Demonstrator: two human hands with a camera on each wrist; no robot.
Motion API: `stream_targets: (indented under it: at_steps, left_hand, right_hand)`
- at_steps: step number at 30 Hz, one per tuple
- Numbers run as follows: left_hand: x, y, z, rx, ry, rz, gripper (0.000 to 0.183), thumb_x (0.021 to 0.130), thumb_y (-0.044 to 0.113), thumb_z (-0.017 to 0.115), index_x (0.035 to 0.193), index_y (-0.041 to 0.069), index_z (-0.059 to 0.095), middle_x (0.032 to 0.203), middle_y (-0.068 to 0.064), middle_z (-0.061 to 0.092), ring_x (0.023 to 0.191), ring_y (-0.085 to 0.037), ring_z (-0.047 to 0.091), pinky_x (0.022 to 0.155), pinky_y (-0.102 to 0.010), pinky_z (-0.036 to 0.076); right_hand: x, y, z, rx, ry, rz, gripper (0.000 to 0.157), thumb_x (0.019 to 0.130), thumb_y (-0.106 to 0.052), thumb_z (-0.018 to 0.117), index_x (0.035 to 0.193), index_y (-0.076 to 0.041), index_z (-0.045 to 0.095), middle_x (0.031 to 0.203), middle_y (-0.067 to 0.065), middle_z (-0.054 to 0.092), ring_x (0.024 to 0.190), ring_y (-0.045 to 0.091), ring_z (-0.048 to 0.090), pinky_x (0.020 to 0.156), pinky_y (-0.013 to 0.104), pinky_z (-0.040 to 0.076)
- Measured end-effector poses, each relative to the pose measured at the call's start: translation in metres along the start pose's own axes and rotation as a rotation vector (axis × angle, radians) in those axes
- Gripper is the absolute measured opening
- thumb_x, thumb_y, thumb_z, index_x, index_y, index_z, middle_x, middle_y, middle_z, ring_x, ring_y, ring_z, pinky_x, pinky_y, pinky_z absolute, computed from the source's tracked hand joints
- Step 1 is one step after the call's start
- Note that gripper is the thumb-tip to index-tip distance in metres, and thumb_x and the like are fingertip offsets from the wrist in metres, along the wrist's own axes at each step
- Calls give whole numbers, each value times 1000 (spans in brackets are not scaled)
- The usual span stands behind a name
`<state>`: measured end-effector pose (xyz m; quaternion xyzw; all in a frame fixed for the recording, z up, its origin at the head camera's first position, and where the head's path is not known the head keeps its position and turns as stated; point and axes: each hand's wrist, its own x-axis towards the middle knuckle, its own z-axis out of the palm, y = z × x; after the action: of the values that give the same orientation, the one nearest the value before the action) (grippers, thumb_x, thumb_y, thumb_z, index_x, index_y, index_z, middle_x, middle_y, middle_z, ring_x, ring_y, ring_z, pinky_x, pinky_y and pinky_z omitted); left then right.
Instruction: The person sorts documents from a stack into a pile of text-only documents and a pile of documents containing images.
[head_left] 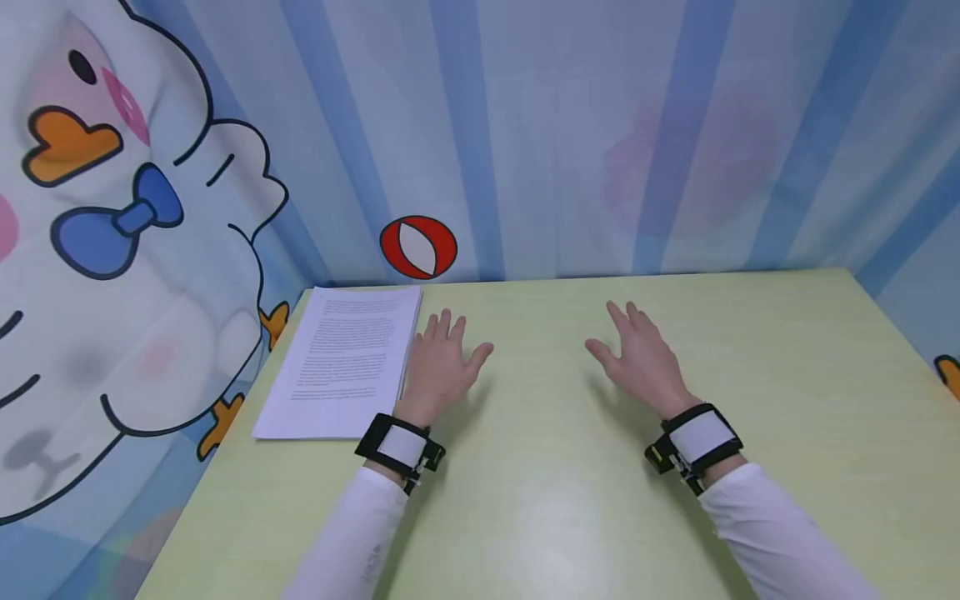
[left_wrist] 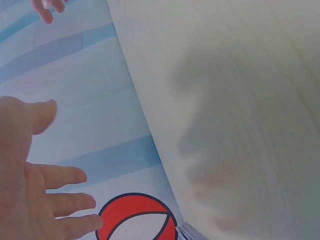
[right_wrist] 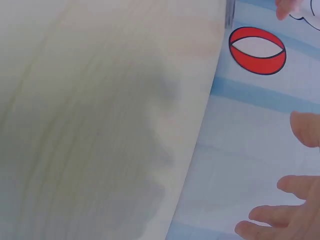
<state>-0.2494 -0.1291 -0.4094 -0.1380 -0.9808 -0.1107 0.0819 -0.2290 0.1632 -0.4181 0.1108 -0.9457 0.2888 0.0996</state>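
Note:
A stack of printed white paper (head_left: 345, 358) lies at the left back of the pale wooden table (head_left: 555, 467). My left hand (head_left: 441, 367), fingers spread and holding nothing, hovers beside the stack's right edge, its shadow falling on the table. In the head view my right hand (head_left: 641, 358) is held above the middle of the table with its thumb out to the left and nothing in its grasp. Both wrist views show straight, spread fingers, with the left hand (left_wrist: 35, 185) and the right hand (right_wrist: 300, 200) each raised off the surface.
Behind the table hangs a blue striped curtain (head_left: 555, 150) with a printed red-and-white ball (head_left: 438, 247). A large cartoon duck print (head_left: 172, 333) covers the left side. Black straps with small devices sit on both wrists.

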Motion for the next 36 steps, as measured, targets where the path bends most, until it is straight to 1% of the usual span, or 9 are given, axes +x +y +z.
stream_targets:
  at_steps: [3, 7, 10, 13, 17, 20, 26, 30, 36]
  left_hand:
    - [-1, -7, -3, -6, 32, 12, 64, 99, 44, 52, 142, -3, 45, 146, -25, 37, 134, -39, 30, 107, -54, 30]
    - [-2, -20, -11, -30, 73, -2, 59, 97, 38, 57, 139, -3, 49, 143, -24, 42, 132, -39, 35, 107, -52, 32]
    - [-5, -33, -17, -39, 85, -22, 57, 97, 36, 58, 137, -4, 51, 140, -24, 46, 130, -40, 37, 106, -53, 33]
    - [-10, -52, -24, -21, 87, -44, 55, 97, 34, 58, 135, -5, 52, 138, -26, 48, 129, -43, 37, 104, -59, 32]
    - [-22, -84, -32, 6, 74, -93, 55, 97, 31, 58, 135, -8, 51, 137, -31, 45, 129, -49, 32, 103, -65, 28]
    - [-32, -107, -34, -3, 53, -134, 55, 97, 28, 57, 135, -11, 49, 138, -34, 42, 130, -52, 29, 104, -64, 27]
    - [-42, -145, -34, 19, 39, -162, 53, 97, 24, 56, 132, -15, 49, 136, -40, 39, 128, -56, 26, 104, -64, 26]
    - [-45, -162, -35, 18, -2, -209, 55, 97, 23, 55, 133, -18, 46, 136, -43, 36, 128, -57, 25, 103, -66, 25]
    - [-49, -178, -38, 76, -46, -336, 57, 97, 24, 52, 133, -19, 43, 135, -42, 34, 126, -56, 25, 98, -74, 23]
  right_hand:
    - [3, -7, 3, 69, 11, 28, 64, 101, -32, 53, 148, 5, 31, 147, 34, 26, 132, 49, 26, 103, 63, 29]
    - [9, -16, 10, 134, 56, 57, 60, 100, -26, 53, 147, 6, 33, 144, 31, 35, 129, 45, 34, 102, 59, 32]
    - [13, -24, 15, 167, 77, 74, 59, 100, -24, 53, 147, 6, 34, 141, 29, 42, 126, 43, 40, 101, 57, 36]
    - [15, -32, 21, 194, 84, 84, 56, 99, -24, 53, 145, 5, 38, 139, 28, 45, 124, 41, 43, 100, 55, 38]
    - [17, -40, 31, 237, 80, 87, 51, 99, -23, 53, 142, 3, 44, 137, 26, 48, 122, 38, 46, 99, 53, 40]
    - [16, -44, 40, 273, 74, 87, 49, 99, -22, 53, 140, 3, 47, 135, 25, 50, 120, 37, 48, 97, 53, 42]
    - [12, -49, 54, 374, 46, 103, 45, 99, -19, 54, 138, 3, 49, 135, 22, 52, 115, 35, 53, 92, 50, 47]
    - [13, -57, 66, 436, 1, 106, 47, 99, -20, 54, 140, 3, 48, 136, 22, 51, 118, 35, 51, 93, 50, 46]
    - [18, -76, 90, 455, -66, 71, 51, 98, -22, 59, 141, 1, 47, 136, 22, 50, 121, 35, 49, 97, 50, 43]
